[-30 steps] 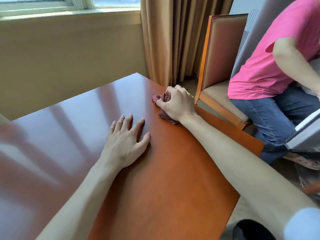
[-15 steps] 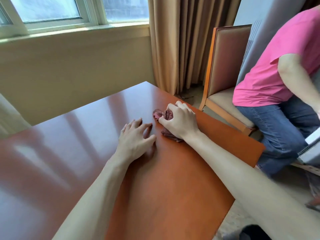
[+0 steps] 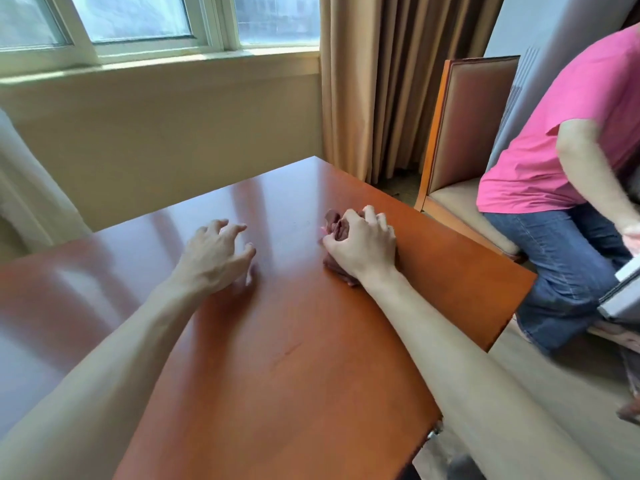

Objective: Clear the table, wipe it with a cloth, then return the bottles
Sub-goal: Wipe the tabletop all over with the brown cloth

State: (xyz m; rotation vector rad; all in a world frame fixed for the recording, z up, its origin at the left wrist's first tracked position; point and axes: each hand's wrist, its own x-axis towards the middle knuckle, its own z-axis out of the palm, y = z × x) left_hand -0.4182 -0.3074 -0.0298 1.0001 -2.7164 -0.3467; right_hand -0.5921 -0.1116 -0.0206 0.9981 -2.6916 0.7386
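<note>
A glossy reddish-brown wooden table (image 3: 284, 358) fills the lower view. My right hand (image 3: 360, 247) grips a bunched dark red cloth (image 3: 335, 226) and holds it down on the tabletop near the right edge. My left hand (image 3: 216, 259) is to the left of it, fingers bent and spread, fingertips touching the table, holding nothing. No bottles are in view.
A wooden chair (image 3: 464, 157) with a padded seat stands just past the table's right edge. A person in a pink shirt (image 3: 568, 140) and jeans sits beside it. Tan curtains (image 3: 374, 81) hang behind, and a window (image 3: 138, 22) runs above the beige wall.
My left hand went from lying flat to arched on its fingertips. My right hand with the cloth has slid back from the far corner towards me.
</note>
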